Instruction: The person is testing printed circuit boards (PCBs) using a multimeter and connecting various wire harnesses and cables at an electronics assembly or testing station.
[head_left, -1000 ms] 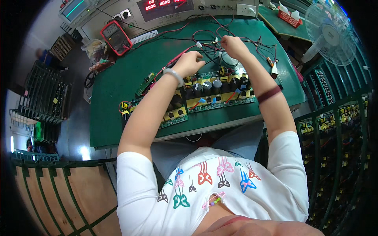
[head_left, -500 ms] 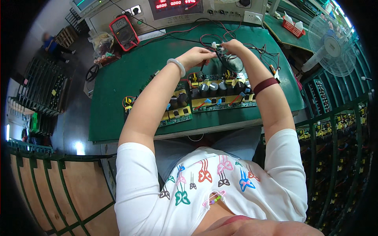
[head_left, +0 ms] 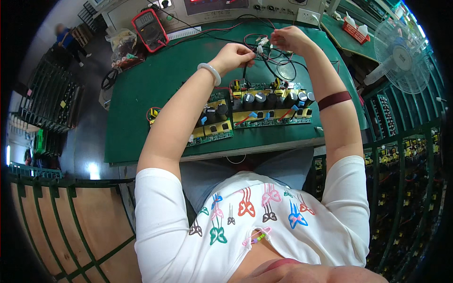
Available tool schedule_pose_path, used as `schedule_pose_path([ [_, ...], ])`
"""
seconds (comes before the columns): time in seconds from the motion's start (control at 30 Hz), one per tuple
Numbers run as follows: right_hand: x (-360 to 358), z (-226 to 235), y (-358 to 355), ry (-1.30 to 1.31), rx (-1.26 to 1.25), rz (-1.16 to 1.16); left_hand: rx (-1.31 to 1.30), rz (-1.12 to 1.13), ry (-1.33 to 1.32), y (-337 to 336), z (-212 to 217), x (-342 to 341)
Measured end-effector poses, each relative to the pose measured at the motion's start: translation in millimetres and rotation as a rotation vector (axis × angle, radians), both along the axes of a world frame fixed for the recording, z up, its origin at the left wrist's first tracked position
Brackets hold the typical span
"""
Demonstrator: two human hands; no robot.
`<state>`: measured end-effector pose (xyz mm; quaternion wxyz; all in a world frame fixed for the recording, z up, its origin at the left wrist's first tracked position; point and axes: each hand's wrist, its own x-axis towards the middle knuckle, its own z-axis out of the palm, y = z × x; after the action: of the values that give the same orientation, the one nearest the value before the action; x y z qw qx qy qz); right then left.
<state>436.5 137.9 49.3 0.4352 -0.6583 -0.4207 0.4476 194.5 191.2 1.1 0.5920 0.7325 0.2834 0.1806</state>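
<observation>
My left hand (head_left: 233, 57) is closed, thumb and fingers pinching a black cable (head_left: 244, 72) that drops toward the longer circuit board (head_left: 273, 118). Right beside its fingertips are white plug connectors (head_left: 261, 45). My right hand (head_left: 291, 40) is higher and to the right, its fingertips pressed together on a thin wire that runs in from the bench's back. The grip itself is partly hidden. Both boards carry black capacitors and yellow parts; the shorter board (head_left: 219, 128) is partly behind my left forearm. Tangled black and red wires (head_left: 285, 70) lie below my right hand.
A red multimeter (head_left: 149, 29) lies at the back left of the green bench top (head_left: 137, 104), before a test instrument (head_left: 212, 18). A fan (head_left: 401, 56) and a red basket (head_left: 356, 31) are at right. Racks of boards (head_left: 401, 188) stand beside me; a person (head_left: 71, 43) is far left.
My right hand has moved up and away from the white connectors, and my left hand has shifted slightly up. The connectors have come apart from my right fingers. The meter's reading has changed.
</observation>
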Motion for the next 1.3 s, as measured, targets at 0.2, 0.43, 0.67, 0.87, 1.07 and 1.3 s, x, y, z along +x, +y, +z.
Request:
schedule_pose_path([
  [0.2,-14,-12,4,0.129,0.116,0.042,0.023,0.037,0.060,-10,11,-1],
  [0.43,-1,-16,21,0.117,0.435,-0.299,0.172,0.025,0.044,-10,4,-10],
  [0.67,-65,5,-15,0.042,0.435,0.042,0.500,-0.305,0.570,-19,26,-64],
  [0.87,-127,-42,-36,-0.143,0.440,0.123,0.665,-0.289,0.531,-40,23,-72],
  [1.07,-154,-70,-58,-0.188,0.504,-0.041,0.929,-0.323,0.632,-44,6,-69],
  [1.3,-150,-93,-50,-0.070,0.681,-0.230,1.086,-0.498,0.809,-50,29,-51],
])
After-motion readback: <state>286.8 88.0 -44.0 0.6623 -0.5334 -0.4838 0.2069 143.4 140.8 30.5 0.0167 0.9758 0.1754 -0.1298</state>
